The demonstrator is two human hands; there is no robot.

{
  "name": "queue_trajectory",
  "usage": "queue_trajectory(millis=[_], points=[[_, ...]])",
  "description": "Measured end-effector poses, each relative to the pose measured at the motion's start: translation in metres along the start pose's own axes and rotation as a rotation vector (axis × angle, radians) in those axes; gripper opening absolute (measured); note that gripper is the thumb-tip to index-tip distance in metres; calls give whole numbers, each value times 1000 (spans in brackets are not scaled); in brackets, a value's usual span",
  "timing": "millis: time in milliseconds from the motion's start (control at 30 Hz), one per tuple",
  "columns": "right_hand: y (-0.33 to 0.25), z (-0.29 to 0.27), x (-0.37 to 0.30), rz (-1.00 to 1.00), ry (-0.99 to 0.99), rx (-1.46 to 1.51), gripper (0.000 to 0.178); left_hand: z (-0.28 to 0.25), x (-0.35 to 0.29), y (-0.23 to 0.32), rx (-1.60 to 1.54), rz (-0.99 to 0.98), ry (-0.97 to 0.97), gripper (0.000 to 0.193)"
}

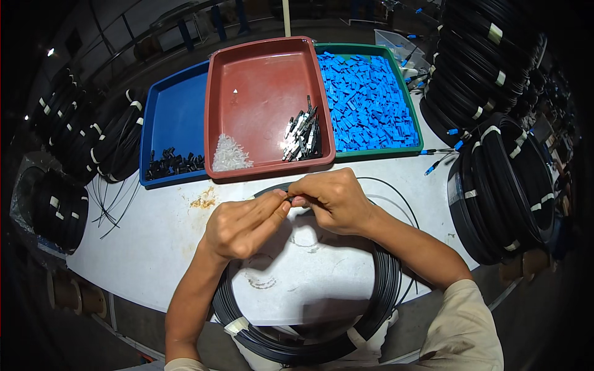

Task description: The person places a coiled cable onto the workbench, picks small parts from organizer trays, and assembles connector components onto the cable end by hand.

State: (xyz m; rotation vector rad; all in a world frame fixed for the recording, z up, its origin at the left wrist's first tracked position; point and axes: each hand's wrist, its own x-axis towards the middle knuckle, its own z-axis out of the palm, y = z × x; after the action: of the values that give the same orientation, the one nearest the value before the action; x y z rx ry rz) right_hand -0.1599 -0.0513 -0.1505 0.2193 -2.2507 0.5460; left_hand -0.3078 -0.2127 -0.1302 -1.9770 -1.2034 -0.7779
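Note:
My left hand (246,227) and my right hand (334,201) meet fingertip to fingertip above the far rim of a coil of black cable (387,278). Both are closed in a pinch. Between them is something small and dark, mostly hidden by the fingers, so its kind cannot be made out. The coil lies at the table's near edge under my forearms, bound with pale tape (237,326). From behind my right hand a loose strand of black cable (405,204) arcs out to the right.
Beyond my hands stand a blue tray (176,99) with black parts, a red tray (266,74) with clear pieces and black-and-silver parts, and a green tray (405,93) full of blue connector parts. Cable coils (495,191) are stacked right, more coils (114,145) left, on the white table (148,247).

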Motion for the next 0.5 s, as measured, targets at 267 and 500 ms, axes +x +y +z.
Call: queue_trajectory(millis=[267, 500], points=[[-2, -7, 6, -360, 110, -407, 17, 4, -2, 5, -863, -930, -10, 17], [-4, -7, 3, -139, 55, -68, 17, -2, 6, 5, -2, 32, 59, 24]])
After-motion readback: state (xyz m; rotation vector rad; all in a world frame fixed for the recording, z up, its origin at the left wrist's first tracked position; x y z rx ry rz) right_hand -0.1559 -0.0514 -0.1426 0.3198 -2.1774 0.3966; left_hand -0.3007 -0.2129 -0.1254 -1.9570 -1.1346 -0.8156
